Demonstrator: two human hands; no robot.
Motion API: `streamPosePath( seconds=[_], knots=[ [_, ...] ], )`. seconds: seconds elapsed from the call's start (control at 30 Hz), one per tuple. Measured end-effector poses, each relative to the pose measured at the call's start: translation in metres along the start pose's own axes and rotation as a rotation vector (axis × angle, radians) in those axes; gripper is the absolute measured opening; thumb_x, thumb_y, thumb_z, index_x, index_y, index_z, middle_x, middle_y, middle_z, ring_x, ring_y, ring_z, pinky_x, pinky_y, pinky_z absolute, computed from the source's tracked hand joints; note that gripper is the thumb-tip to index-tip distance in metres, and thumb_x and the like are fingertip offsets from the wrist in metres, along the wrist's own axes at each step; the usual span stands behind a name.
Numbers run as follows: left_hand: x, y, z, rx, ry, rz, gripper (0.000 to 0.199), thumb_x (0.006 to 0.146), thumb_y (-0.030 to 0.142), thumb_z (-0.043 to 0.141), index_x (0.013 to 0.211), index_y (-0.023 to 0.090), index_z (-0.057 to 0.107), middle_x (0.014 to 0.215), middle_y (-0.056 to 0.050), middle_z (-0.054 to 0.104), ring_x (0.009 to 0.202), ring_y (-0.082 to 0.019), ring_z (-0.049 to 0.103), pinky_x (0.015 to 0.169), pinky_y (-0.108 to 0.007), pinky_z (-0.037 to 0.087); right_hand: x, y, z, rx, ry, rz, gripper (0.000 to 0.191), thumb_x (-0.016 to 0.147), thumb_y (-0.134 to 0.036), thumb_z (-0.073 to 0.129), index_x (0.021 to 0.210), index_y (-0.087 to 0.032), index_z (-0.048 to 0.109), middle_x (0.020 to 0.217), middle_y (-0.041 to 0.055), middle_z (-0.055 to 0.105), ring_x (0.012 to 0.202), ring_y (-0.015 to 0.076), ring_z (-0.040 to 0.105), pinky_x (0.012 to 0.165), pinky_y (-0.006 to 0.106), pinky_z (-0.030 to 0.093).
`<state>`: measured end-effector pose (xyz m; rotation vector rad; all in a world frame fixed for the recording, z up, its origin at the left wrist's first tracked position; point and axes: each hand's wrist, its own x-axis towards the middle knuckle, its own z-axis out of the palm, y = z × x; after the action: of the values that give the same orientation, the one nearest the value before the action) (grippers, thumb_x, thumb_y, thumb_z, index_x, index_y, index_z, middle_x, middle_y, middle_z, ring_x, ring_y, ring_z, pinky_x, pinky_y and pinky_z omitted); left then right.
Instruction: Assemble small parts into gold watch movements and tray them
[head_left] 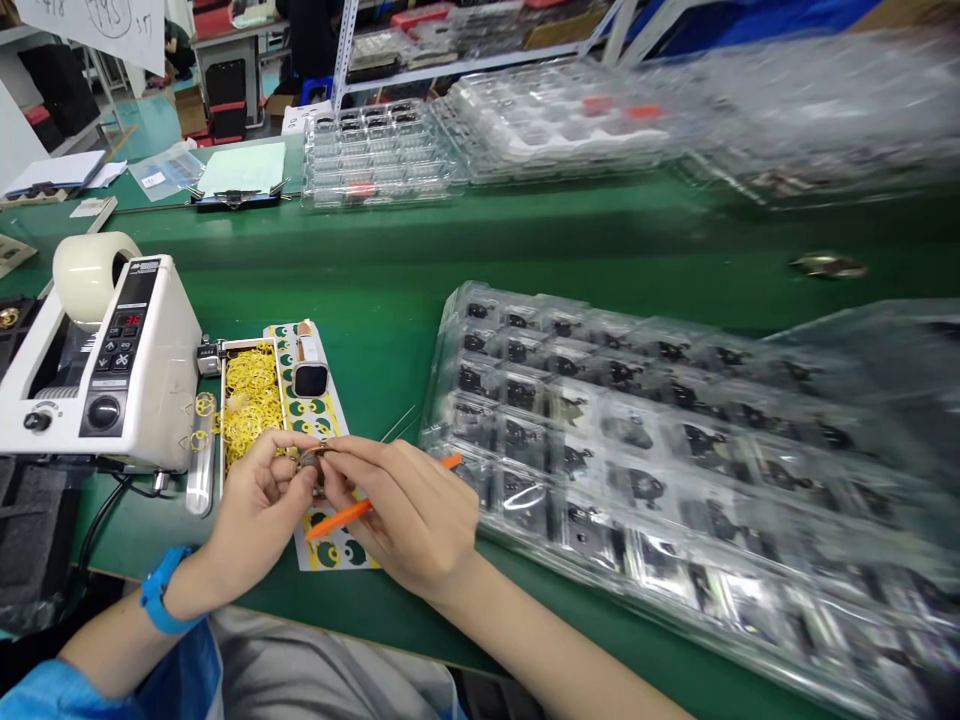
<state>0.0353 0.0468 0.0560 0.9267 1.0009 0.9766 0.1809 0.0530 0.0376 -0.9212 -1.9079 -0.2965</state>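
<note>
My left hand (259,515), with a blue wristband (161,590), pinches a small part (319,455) with a thin brownish strip, too small to identify. At the same part, the fingertips of my right hand (416,515) are closed. An orange pointed stick (341,521) lies through my right hand, its other end showing behind the knuckles. Beneath both hands is a sheet of yellow and green stickers (328,410), with a square dark-faced piece like a watch (310,379) on it. Fingers hide much of the held part.
At left stands a white tape dispenser (161,370) beside a box of yellow pieces (251,395). Stacked clear trays (517,425) of dark parts fill the right side. More clear trays (375,150) and a clipboard (244,170) occupy the raised back ledge. Thin tweezers-like tips (397,424) show behind my right hand.
</note>
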Motion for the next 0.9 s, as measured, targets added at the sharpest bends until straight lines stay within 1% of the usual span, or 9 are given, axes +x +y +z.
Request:
streamPosePath(
  seconds=[0.13, 0.27, 0.4, 0.5, 0.57, 0.63, 0.7, 0.8, 0.9],
  knots=[
    [0.000, 0.001, 0.001, -0.011, -0.011, 0.032, 0.045, 0.072, 0.052, 0.078, 0.091, 0.017, 0.056, 0.050, 0.010, 0.048, 0.049, -0.006, 0.047, 0.056, -0.017, 0.044, 0.001, -0.001, 0.000, 0.028, -0.016, 0.014, 0.015, 0.085, -0.004, 0.060, 0.094, -0.016, 0.057, 0.077, 0.0093, 0.074, 0.059, 0.0179, 0.063, 0.051, 0.029, 0.049],
    [0.002, -0.001, 0.000, 0.030, 0.038, 0.053, 0.042, 0.072, 0.049, 0.079, 0.087, 0.017, 0.056, 0.048, 0.011, 0.043, 0.045, -0.005, 0.039, 0.049, -0.016, 0.034, 0.000, -0.002, 0.001, 0.095, -0.035, 0.059, 0.018, 0.085, -0.003, 0.059, 0.095, -0.018, 0.056, 0.079, 0.0084, 0.073, 0.066, 0.0183, 0.066, 0.057, 0.028, 0.051],
    [0.005, 0.000, -0.005, -0.038, 0.082, 0.033, 0.041, 0.067, 0.044, 0.084, 0.077, 0.018, 0.053, 0.058, 0.005, 0.059, 0.052, -0.009, 0.055, 0.055, -0.019, 0.045, 0.003, 0.000, -0.008, 0.366, -0.089, 0.207, 0.015, 0.088, -0.012, 0.059, 0.100, -0.020, 0.054, 0.085, 0.0073, 0.069, 0.069, 0.0164, 0.063, 0.058, 0.027, 0.050],
    [0.006, 0.003, -0.009, -0.099, 0.030, -0.002, 0.039, 0.066, 0.039, 0.085, 0.077, 0.018, 0.054, 0.062, 0.004, 0.063, 0.050, -0.010, 0.061, 0.056, -0.022, 0.051, 0.007, 0.006, -0.017, 0.525, -0.184, 0.415, 0.006, 0.094, -0.020, 0.052, 0.099, -0.022, 0.055, 0.082, 0.0028, 0.062, 0.058, 0.0127, 0.052, 0.049, 0.024, 0.043],
    [0.006, 0.006, -0.011, -0.103, -0.026, -0.038, 0.036, 0.067, 0.036, 0.084, 0.078, 0.017, 0.055, 0.060, 0.004, 0.063, 0.048, -0.011, 0.062, 0.052, -0.022, 0.052, 0.009, 0.010, -0.021, 0.610, -0.293, 0.503, 0.009, 0.095, -0.018, 0.049, 0.096, -0.023, 0.057, 0.073, -0.0014, 0.056, 0.053, 0.0112, 0.047, 0.047, 0.023, 0.040],
    [0.006, 0.009, -0.012, -0.082, -0.075, -0.061, 0.033, 0.068, 0.034, 0.083, 0.078, 0.016, 0.057, 0.058, 0.003, 0.062, 0.046, -0.012, 0.062, 0.046, -0.021, 0.050, 0.009, 0.012, -0.021, 0.709, -0.421, 0.508, 0.011, 0.096, -0.018, 0.049, 0.095, -0.023, 0.058, 0.072, -0.0023, 0.056, 0.054, 0.0109, 0.048, 0.049, 0.022, 0.040],
    [0.006, 0.010, -0.012, -0.054, -0.091, -0.069, 0.029, 0.066, 0.029, 0.082, 0.076, 0.015, 0.058, 0.057, 0.004, 0.060, 0.044, -0.011, 0.060, 0.040, -0.017, 0.044, 0.007, 0.012, -0.019, 0.791, -0.485, 0.461, 0.011, 0.098, -0.018, 0.047, 0.095, -0.022, 0.057, 0.076, -0.0009, 0.059, 0.059, 0.0112, 0.052, 0.054, 0.022, 0.043],
    [0.006, 0.011, -0.012, -0.028, -0.065, -0.084, 0.026, 0.061, 0.019, 0.081, 0.071, 0.014, 0.057, 0.056, 0.005, 0.057, 0.042, -0.006, 0.053, 0.037, -0.014, 0.036, 0.003, 0.009, -0.015, 0.805, -0.485, 0.382, 0.012, 0.099, -0.016, 0.044, 0.092, -0.022, 0.052, 0.078, 0.0009, 0.059, 0.067, 0.0124, 0.054, 0.058, 0.022, 0.043],
    [0.006, 0.012, -0.013, -0.007, -0.040, -0.097, 0.025, 0.058, 0.015, 0.079, 0.068, 0.014, 0.056, 0.055, 0.006, 0.055, 0.042, -0.004, 0.045, 0.039, -0.014, 0.038, -0.001, 0.007, -0.013, 0.755, -0.500, 0.344, 0.014, 0.099, -0.016, 0.041, 0.089, -0.022, 0.050, 0.076, 0.0005, 0.056, 0.065, 0.0126, 0.050, 0.057, 0.023, 0.041]
  ],
)
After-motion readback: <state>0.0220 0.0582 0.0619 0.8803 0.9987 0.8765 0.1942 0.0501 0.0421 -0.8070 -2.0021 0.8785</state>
